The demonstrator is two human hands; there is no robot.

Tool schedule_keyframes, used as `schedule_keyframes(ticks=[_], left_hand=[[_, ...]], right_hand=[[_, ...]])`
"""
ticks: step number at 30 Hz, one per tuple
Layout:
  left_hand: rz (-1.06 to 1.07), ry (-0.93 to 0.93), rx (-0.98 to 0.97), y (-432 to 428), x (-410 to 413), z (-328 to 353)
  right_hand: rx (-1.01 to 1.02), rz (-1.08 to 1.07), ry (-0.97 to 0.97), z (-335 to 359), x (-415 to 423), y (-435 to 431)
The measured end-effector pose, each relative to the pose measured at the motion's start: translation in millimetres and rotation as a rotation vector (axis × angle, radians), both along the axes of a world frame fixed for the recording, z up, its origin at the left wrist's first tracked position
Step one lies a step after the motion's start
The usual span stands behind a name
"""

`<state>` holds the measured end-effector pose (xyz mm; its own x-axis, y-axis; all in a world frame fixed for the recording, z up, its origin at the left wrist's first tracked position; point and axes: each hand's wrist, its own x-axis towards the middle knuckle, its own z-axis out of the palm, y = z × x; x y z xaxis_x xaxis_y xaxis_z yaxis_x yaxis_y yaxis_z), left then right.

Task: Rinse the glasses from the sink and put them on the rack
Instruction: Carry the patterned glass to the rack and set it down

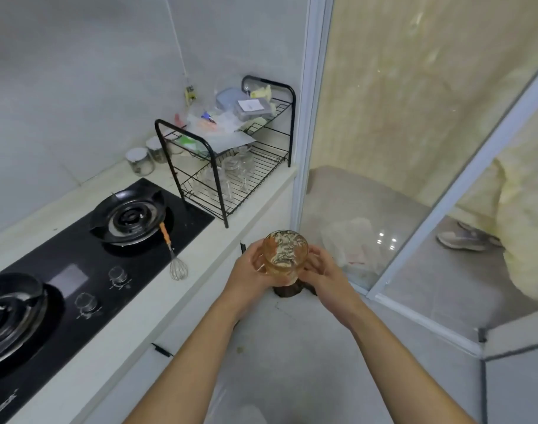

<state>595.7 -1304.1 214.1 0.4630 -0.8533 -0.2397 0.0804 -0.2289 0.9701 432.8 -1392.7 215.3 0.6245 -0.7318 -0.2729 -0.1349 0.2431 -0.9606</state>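
I hold a clear glass (285,254) out in front of me, off the counter's edge and above the floor. My left hand (253,270) curls round its left side and my right hand (321,274) grips its right side. The glass has a patterned wall and its round end faces me. A black two-tier wire rack (231,191) stands on the counter's far right end. Several clear glasses (228,175) sit on its lower shelf. The sink is out of view.
A black two-burner gas hob (87,255) fills the counter on the left, with a whisk (174,255) lying at its edge. Lidded jars (140,162) stand by the wall. Bags and boxes (231,114) crowd the rack's top shelf. Right of me is a glass partition (445,209).
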Motion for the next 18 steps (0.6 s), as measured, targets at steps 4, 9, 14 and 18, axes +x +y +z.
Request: schedule_keyframes(ticks=[4,9,14,18], left_hand=[[0.03,0.031,-0.015,-54,15,0],[0.04,0.018,-0.003,-123,58,-14],[0.073,0.042,-0.003,-193,105,-17],[0.101,0.056,0.011,-241,135,-20]], right_hand=[[-0.008,0.011,0.017,-1,19,-56],[-0.038,0.04,0.032,-9,60,-128],[-0.05,0.049,0.084,-6,113,-201],[-0.034,0.071,0.1,-2,149,-253]])
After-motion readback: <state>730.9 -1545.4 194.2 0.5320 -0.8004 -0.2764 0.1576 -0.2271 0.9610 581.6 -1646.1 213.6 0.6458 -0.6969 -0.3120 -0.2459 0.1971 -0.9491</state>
